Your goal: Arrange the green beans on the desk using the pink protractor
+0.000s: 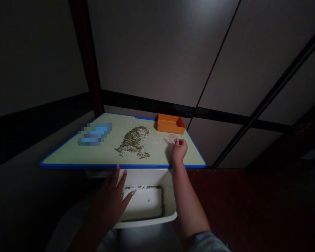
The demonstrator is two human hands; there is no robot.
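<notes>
On the pale yellow table top (76, 154) with a blue edge lies a spread of small green and whitish grains (133, 140). My right hand (180, 150) is over the table's right part, thumb and fingers pinched together; what they hold, if anything, is too small to make out. Just beyond it stands an orange open box (170, 124). Below the table's front edge sits a white plastic tub (143, 204), with dark green bits along the edges of its floor. My left hand (112, 199) is open, fingers spread, over the tub's left side.
A blurred-out light blue object (96, 134) lies on the table's left part. Behind the table rise grey panels (152, 52) with dark strips. A dark red floor (225, 206) shows at the right.
</notes>
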